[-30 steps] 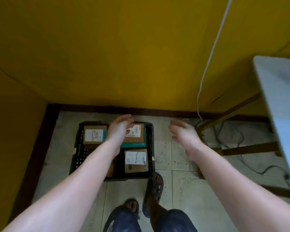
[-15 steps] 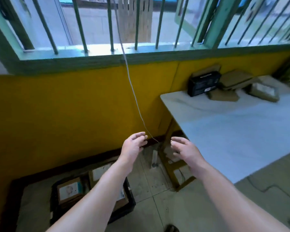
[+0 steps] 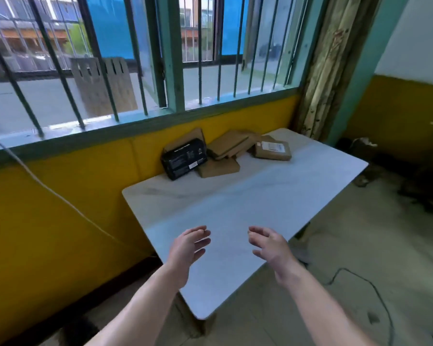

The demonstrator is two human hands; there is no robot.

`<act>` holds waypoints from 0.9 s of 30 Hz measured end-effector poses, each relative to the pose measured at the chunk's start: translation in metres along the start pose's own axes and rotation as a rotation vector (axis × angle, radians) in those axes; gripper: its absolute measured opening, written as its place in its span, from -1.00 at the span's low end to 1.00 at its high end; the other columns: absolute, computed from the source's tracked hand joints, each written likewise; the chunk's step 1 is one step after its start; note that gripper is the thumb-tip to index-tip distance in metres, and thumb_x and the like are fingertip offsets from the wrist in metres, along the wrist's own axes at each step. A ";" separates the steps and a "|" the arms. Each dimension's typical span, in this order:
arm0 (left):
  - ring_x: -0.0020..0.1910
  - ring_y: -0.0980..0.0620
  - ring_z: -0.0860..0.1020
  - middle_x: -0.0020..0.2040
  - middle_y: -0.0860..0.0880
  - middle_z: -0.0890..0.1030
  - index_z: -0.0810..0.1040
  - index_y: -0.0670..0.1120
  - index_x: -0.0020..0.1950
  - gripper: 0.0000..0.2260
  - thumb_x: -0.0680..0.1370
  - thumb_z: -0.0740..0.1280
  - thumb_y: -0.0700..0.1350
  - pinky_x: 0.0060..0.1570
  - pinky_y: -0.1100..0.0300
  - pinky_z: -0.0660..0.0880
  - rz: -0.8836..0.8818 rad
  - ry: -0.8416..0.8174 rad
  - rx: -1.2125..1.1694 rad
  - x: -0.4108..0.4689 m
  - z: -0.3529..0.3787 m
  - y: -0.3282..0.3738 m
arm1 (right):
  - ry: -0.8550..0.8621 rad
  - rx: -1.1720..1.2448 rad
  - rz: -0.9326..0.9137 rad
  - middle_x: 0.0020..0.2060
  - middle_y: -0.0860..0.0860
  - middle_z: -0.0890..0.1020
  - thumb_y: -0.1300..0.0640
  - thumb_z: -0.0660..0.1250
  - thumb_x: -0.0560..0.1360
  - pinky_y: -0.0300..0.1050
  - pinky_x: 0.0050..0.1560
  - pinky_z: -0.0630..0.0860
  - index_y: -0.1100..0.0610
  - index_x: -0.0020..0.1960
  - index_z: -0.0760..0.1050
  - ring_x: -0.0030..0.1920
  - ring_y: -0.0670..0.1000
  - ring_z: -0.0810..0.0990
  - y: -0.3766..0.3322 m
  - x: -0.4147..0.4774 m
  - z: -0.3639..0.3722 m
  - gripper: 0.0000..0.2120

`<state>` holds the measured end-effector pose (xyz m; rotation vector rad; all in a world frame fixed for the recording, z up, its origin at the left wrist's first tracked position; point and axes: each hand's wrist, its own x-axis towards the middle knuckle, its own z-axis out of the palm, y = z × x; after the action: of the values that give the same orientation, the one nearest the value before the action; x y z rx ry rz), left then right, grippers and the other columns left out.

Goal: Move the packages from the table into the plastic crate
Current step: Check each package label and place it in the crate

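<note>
Head view: left hand (image 3: 189,245) and right hand (image 3: 270,248) both empty, fingers loosely spread, hovering over the near end of the desk (image 3: 235,211). Far end, by the wall: black package (image 3: 184,158), flat brown packages (image 3: 227,145), labelled brown package (image 3: 273,151), all left to move. Crate out of frame, so count inside unknown.

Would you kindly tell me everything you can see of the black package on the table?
The black rectangular package has a glossy dark face with fine white print, too small to read, and a small white label near its lower right corner. It stands on a long edge, tilted back against a brown cardboard package, at the left end of the pile on the far side of the white table. A flat brown package lies at its right end, apparently touching.
</note>
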<state>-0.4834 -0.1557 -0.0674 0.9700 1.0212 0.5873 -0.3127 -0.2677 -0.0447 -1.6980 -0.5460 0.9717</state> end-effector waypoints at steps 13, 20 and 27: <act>0.08 0.04 0.63 0.05 0.02 0.70 0.61 -0.02 0.11 -0.84 0.62 0.26 -0.15 0.06 0.15 0.50 0.021 -0.006 0.049 0.085 0.198 0.015 | 0.001 0.053 0.039 0.10 -0.05 0.59 0.14 0.29 0.59 -0.11 0.13 0.52 0.06 0.20 0.52 0.13 -0.08 0.55 -0.017 0.117 -0.167 -0.81; 0.07 0.05 0.63 0.05 0.02 0.69 0.61 -0.06 0.14 -0.83 0.62 0.26 -0.16 0.03 0.19 0.51 0.014 0.024 -0.017 0.189 0.260 0.037 | -0.024 -0.017 0.054 0.10 -0.05 0.61 0.12 0.31 0.57 -0.09 0.14 0.54 0.06 0.20 0.54 0.13 -0.07 0.58 -0.041 0.229 -0.197 -0.79; 0.07 0.07 0.61 0.09 0.01 0.67 0.59 -0.07 0.16 -0.83 0.63 0.24 -0.15 0.02 0.20 0.49 -0.037 0.126 -0.105 0.279 0.269 0.067 | -0.159 -0.120 0.069 0.13 -0.01 0.60 0.15 0.31 0.57 -0.05 0.17 0.52 0.09 0.21 0.54 0.14 -0.03 0.57 -0.080 0.342 -0.180 -0.78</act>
<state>-0.1187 -0.0081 -0.0792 0.8283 1.1065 0.6718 0.0363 -0.0847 -0.0646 -1.7648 -0.6650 1.1509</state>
